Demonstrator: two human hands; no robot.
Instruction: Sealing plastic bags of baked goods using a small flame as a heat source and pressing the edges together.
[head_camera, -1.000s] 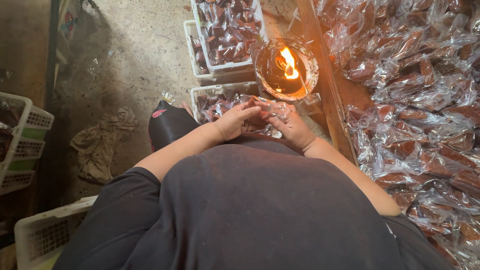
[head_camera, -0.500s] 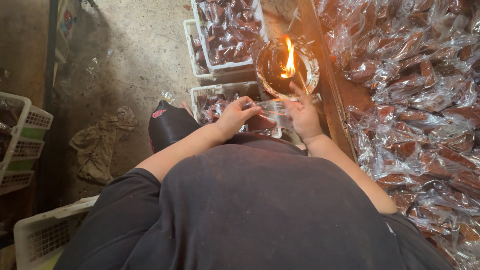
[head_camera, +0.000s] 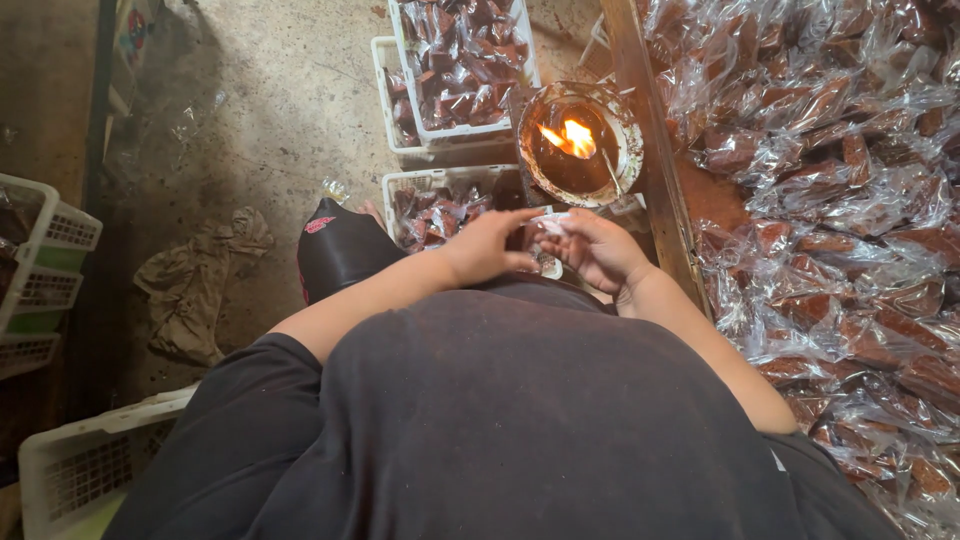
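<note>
Left hand (head_camera: 487, 248) and right hand (head_camera: 597, 250) met just above the lap. Fingers of both were pinched on one small clear packet (head_camera: 547, 222), held between the two sets of fingertips. Directly beyond and below the fingers: white basket (head_camera: 400, 190) with wrapped brown pieces. Just past the right fingers: round flame bowl (head_camera: 578, 143), lit, resting by a wooden edge (head_camera: 645, 140). Right of the right fingers, the table (head_camera: 715, 195) was heaped with bagged brown pieces (head_camera: 840, 200). Farther out beyond the fingers: second white basket (head_camera: 467, 62), full. Left of the left fingers: black shoe (head_camera: 335, 252) on the concrete floor (head_camera: 260, 120), crumpled cloth (head_camera: 195, 285) further left.
</note>
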